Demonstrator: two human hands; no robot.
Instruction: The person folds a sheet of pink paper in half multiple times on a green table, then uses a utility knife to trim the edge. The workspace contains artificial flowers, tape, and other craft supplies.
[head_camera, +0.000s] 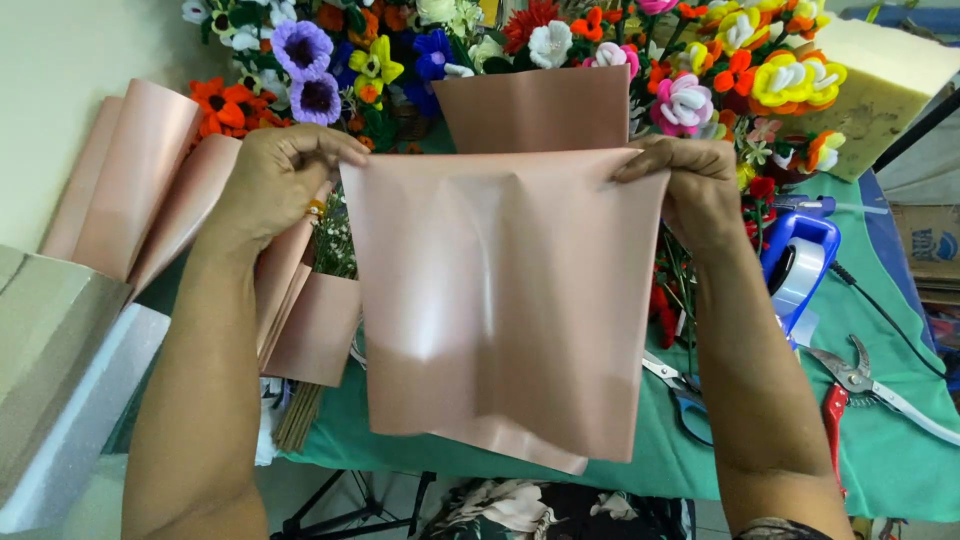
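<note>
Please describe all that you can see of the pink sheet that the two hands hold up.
The pink sheet is a smooth, slightly glossy square of wrapping paper in a dusty rose colour. It hangs upright above the green table, with soft creases and a shine near its lower left. Its bottom edge curls forward. The left hand pinches its top left corner and the right hand its top right corner.

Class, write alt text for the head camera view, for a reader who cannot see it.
Two bare hands, left hand and right hand, hold up a glossy pink wrapping sheet by its top corners. Behind it lie colourful artificial flowers; scissors and pruning shears rest on the green tablecloth.
</note>
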